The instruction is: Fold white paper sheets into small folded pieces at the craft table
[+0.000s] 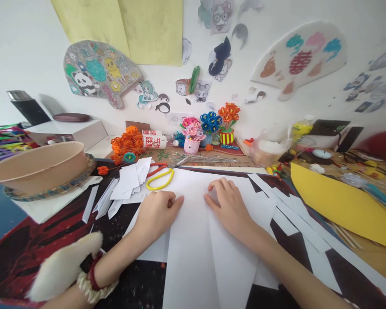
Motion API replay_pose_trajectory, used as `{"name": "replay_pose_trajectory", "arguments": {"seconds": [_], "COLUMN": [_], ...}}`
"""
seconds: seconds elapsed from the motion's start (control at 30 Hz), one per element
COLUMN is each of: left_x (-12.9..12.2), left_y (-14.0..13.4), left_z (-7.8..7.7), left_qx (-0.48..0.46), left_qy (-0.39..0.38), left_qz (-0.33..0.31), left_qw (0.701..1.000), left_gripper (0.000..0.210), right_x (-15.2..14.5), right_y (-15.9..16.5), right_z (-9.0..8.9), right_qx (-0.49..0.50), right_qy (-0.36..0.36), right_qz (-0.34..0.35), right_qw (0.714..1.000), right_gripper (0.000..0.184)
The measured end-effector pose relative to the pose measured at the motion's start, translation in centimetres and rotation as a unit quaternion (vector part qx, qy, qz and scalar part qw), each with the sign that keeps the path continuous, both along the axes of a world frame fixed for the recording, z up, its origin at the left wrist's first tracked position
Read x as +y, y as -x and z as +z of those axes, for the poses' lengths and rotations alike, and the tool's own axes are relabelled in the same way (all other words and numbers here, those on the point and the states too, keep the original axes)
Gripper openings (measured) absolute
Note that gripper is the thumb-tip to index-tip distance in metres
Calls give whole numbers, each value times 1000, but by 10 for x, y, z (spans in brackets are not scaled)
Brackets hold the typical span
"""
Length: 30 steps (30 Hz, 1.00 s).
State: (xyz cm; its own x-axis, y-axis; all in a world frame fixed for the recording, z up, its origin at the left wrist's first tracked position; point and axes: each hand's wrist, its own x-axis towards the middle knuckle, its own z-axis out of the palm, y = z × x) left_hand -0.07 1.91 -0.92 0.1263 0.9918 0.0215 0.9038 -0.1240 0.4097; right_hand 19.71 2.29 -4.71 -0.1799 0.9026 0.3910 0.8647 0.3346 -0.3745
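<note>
Large sheets of white paper (189, 257) lie in front of me, and one has a folded or overlapping edge running toward me. My left hand (157, 212) rests on the paper's left side, its fingers curled into a fist and the thumb stretched out, with nothing seen in it. Over the right part of the paper is my right hand (228, 199), fingers bent and the thumb apart from the index finger, holding nothing. Just beyond my left hand lie yellow-and-red-handled scissors (161, 179). Small cut white paper pieces (130, 182) are piled to their left.
White paper strips (296, 214) spread over the dark mat at right, beside a yellow sheet (341, 206). A beige basin (38, 163) stands at left. Potted craft flowers (193, 133) and a bundle of orange flowers (125, 143) line the back near the wall.
</note>
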Motion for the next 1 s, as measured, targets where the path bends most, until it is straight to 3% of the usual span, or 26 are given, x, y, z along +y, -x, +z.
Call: {"name": "replay_pose_trajectory", "arguments": {"seconds": [0.3, 1.0], "left_x": [0, -4], "left_y": [-1, -1], "left_z": [-5, -5], "left_qx": [69, 55], "left_qy": [-11, -9], "left_qz": [0, -13], "left_qw": [998, 998], "left_gripper": [39, 39], "right_x": [-1, -2], "right_y": [1, 4], "right_z": [-3, 0], "right_qx": [-47, -42], "right_qy": [25, 38], "right_qz": [-33, -45], "right_qw": [998, 997], "right_gripper": [7, 12]}}
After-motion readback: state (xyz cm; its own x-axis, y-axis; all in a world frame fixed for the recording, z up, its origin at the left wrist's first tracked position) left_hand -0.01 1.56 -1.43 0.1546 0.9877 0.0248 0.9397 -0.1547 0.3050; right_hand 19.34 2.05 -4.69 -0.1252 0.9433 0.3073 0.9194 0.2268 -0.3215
